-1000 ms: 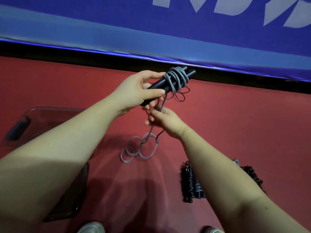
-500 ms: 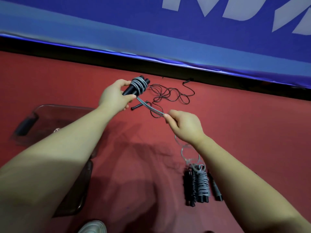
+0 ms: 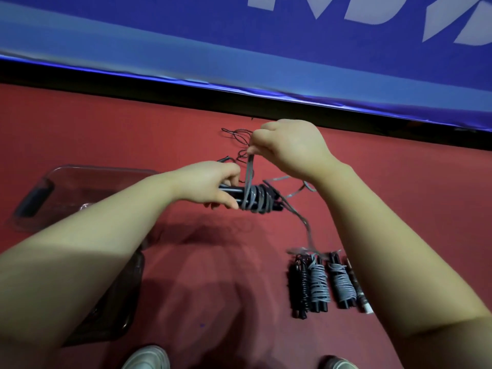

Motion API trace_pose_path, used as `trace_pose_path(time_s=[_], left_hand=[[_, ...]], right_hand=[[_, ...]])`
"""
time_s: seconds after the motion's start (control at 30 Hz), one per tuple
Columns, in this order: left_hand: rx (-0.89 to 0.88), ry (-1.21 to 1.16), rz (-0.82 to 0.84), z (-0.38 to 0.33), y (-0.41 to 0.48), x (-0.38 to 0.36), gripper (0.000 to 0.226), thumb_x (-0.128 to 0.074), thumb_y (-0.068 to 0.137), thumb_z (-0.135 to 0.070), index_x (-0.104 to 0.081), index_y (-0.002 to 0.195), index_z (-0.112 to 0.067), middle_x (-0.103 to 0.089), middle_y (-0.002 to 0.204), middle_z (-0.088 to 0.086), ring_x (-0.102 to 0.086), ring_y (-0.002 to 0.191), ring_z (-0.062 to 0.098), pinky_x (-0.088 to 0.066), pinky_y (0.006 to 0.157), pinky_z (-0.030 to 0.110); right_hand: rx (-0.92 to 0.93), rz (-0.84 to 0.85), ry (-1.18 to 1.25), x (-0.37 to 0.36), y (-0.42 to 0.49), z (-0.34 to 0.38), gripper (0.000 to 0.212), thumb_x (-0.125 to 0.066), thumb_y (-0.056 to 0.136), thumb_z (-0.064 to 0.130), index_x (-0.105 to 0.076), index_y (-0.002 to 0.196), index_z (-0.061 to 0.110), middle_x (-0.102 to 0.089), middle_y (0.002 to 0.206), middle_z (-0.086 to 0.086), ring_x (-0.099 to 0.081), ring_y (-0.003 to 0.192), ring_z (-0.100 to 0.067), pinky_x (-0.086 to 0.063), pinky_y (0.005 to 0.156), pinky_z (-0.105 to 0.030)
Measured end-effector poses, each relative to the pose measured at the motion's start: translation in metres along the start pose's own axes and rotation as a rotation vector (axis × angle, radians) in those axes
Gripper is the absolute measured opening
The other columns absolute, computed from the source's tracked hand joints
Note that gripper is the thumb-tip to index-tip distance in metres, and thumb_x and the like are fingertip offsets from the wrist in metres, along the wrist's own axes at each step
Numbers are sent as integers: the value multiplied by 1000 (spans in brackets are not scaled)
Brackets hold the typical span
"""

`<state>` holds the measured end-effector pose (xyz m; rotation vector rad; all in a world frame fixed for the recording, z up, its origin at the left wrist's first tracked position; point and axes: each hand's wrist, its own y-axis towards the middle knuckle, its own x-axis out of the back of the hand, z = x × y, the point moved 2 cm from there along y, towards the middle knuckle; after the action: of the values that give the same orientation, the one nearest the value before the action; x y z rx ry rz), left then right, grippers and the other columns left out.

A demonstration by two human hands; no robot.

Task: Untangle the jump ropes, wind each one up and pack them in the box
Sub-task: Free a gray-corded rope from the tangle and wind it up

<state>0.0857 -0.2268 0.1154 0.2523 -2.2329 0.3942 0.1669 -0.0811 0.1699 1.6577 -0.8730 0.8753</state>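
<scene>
Nearest you, wound bundles (image 3: 323, 283) lie on the red floor (image 3: 213, 275), the clear box (image 3: 106, 170) to your left. You are mid-winding: your left hand (image 3: 207, 186) grips the 2 black handles (image 3: 231, 193) while your right hand (image 3: 290, 147) pinches the grey cord (image 3: 249, 171) raised above them. Next, lay that loop tight beside the coils (image 3: 259, 198); beyond, a thin black rope (image 3: 237, 134) lies tangled.

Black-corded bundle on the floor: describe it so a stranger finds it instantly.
On the red floor, beside the right forearm, wound jump ropes lie in a row. It is the leftmost bundle. Its cord is black; the bundles beside it are wrapped in grey.
</scene>
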Motion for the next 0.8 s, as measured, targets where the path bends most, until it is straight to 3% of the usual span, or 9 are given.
trace_pose_path(time_s=[0.1, 0.17, 0.3, 0.37, 0.4, 0.5, 0.57, 0.67, 0.8], left_hand=[[-68, -130, 112, -17, -6, -2, 33, -75, 79, -14, -43, 83, -12, -64, 55, -10, -56, 48, 12, -47, 51, 26], [-77, -285, 91, -23, -9, 1, 32, -73, 79, -8, -42, 86, -10, -66, 58, -6, -56, 48, 12, -47, 49, 25], [-85, -554, -47, -27, -10, 9, 31, -67, 81, 3, -40, 83, -11, -69, 65, 6, -55, 46, 14, -45, 43, 23], [-90, -637, -113, -28, -9, 10, 29, -64, 82, 5, -39, 83, -11, -69, 65, 7, -55, 45, 13, -44, 42, 22], [-92, -677, -157, -28, -8, 10, 29, -63, 83, 5, -39, 83, -11, -69, 64, 7, -55, 44, 12, -44, 41, 21], [-59, -787, -348, -22, 0, 13, 26, -62, 86, 1, -40, 85, -13, -69, 62, 5, -54, 43, 11, -42, 40, 20], [-7, -854, -460, -15, 4, 13, 28, -64, 86, -2, -41, 94, -15, -69, 63, 5, -53, 43, 12, -42, 40, 22], [65, -900, -533, -5, 6, 11, 46, -66, 86, -6, -40, 121, -18, -68, 70, 9, -53, 46, 14, -42, 42, 23], [96, -904, -594, 3, 9, 14, 44, -64, 88, -7, -51, 130, -10, -66, 72, 8, -53, 45, 10, -43, 42, 20]], right_hand=[[-103, 97, 102, -9, -11, -12, 44, -43, 91, 50, -66, 93, 13, -65, 89, -5, -60, 82, -29, -37, 58, -30], [-247, 125, 238, -19, -24, -20, 35, -47, 94, 43, -65, 96, 13, -64, 93, -5, -58, 89, -27, -41, 68, -34], [-540, 104, 731, -40, -44, -17, 22, -50, 89, 31, -59, 72, 20, -57, 69, -8, -51, 69, -18, -44, 67, -36], [-572, 51, 760, -46, -49, -7, 14, -49, 81, 5, -59, 73, -1, -57, 66, -22, -47, 57, -19, -39, 55, -32], [-577, 16, 726, -49, -52, -4, 15, -47, 80, 2, -56, 69, -3, -54, 61, -19, -42, 51, -15, -34, 51, -26], [-692, 80, 811, -54, -54, 14, 27, -40, 97, 24, -51, 73, 19, -47, 61, 6, -42, 58, -11, -33, 56, -22], [-647, 120, 767, -61, -52, 27, 24, -41, 100, 25, -48, 78, 20, -47, 67, 6, -44, 68, -20, -36, 65, -32], [-629, 167, 701, -69, -47, 39, 22, -41, 99, 26, -53, 97, 8, -59, 82, -4, -52, 79, -29, -41, 71, -39], [-691, 213, 836, -75, -47, 47, 16, -41, 98, 22, -57, 94, 19, -48, 67, 11, -45, 66, -14, -36, 67, -28]])
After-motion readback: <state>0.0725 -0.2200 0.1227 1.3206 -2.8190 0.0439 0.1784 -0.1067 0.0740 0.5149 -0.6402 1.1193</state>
